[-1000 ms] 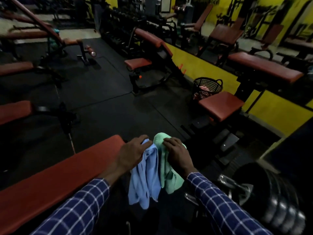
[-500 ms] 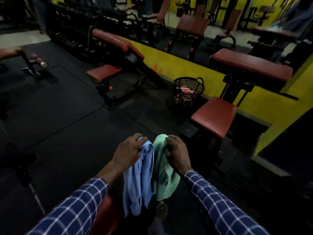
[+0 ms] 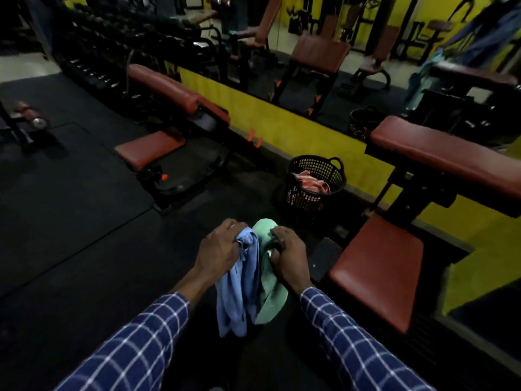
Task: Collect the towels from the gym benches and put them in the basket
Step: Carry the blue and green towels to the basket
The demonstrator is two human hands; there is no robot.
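Observation:
My left hand [image 3: 218,249] grips a blue towel [image 3: 238,292] that hangs down in front of me. Right beside it, my right hand [image 3: 290,253] holds a green towel [image 3: 270,294], also hanging. A black mesh basket [image 3: 307,203] stands on the dark floor just ahead and slightly right of my hands, against a yellow wall base. A pink towel [image 3: 311,180] lies inside the basket.
A red-padded bench seat [image 3: 377,269] sits to the right of my hands, with a higher red pad [image 3: 442,148] behind it. Another red bench [image 3: 152,146] and its inclined back [image 3: 174,91] stand at left-centre. A dumbbell rack [image 3: 93,71] runs along the back left. Mirrors line the wall.
I have come closer to the basket, which now sits larger and nearer my hands. Both hands still hold their towels the same way.

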